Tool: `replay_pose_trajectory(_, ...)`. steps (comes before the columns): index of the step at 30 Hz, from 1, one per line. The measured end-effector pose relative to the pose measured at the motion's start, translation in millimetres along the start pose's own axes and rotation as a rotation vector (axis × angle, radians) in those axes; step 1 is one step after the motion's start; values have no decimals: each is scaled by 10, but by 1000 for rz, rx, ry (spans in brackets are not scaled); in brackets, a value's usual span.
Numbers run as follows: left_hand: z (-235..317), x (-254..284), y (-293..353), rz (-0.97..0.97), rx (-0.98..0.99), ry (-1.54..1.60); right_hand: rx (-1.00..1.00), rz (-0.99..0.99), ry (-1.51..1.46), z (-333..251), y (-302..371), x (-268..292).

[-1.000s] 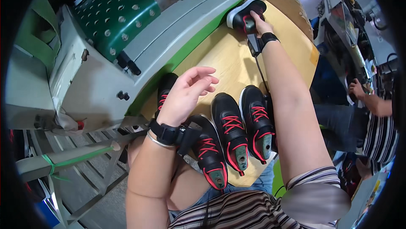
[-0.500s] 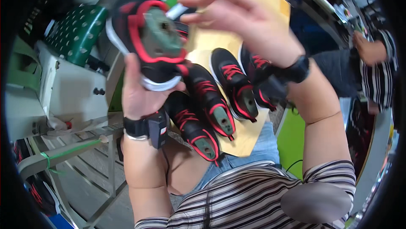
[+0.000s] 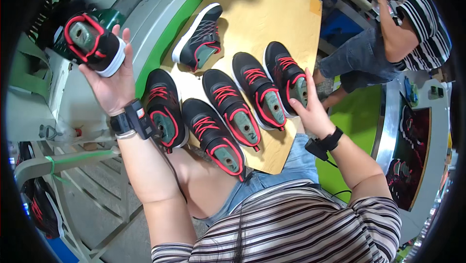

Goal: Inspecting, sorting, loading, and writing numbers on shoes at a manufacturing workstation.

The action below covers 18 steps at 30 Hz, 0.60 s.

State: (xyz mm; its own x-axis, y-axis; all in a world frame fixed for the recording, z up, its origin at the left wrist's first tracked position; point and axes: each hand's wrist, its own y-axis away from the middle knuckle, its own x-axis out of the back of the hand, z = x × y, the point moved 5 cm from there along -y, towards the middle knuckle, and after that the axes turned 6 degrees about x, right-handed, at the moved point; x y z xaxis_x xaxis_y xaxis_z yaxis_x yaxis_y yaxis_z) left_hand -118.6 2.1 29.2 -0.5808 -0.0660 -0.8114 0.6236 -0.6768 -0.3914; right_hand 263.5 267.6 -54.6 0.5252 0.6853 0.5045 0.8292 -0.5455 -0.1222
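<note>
At the far left, my left hand (image 3: 115,85) holds up a black sneaker (image 3: 103,54) by its heel end, above the board's left side. The sneaker has red collar trim, a white sole and a green insole. My right hand (image 3: 313,112) grips the heel end of the rightmost sneaker (image 3: 279,56), thumb on one side and fingers on the other. Between my hands, several matching sneakers stand side by side, toes away from me, including a middle one (image 3: 225,93) with red laces. Another sneaker (image 3: 199,39) lies tilted on its side farther back.
Under the shoes is a pale wooden board (image 3: 272,15), its near end over my lap. A green-edged machine or conveyor (image 3: 174,25) runs along its left. At the lower left stands a metal rack (image 3: 73,161). A co-worker in a striped shirt (image 3: 427,30) is at the right.
My left hand has carried its sneaker outward to the left. My right hand has come down from above the board onto the rightmost sneaker. The co-worker's arm is now raised.
</note>
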Motion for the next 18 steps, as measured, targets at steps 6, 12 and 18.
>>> replay_pose_trajectory(6, 42, 11, 58, 163, -103, -155, 331, 154, 393, -789, 63, 2)
replay_pose_trajectory(12, 0, -50, 44, 203, -156, -212, 219, -323, 91, -909, 294, -774)
replay_pose_trajectory(18, -14, -80, 70, 148, -112, -43, 94, -254, -71, -799, 286, -1168)
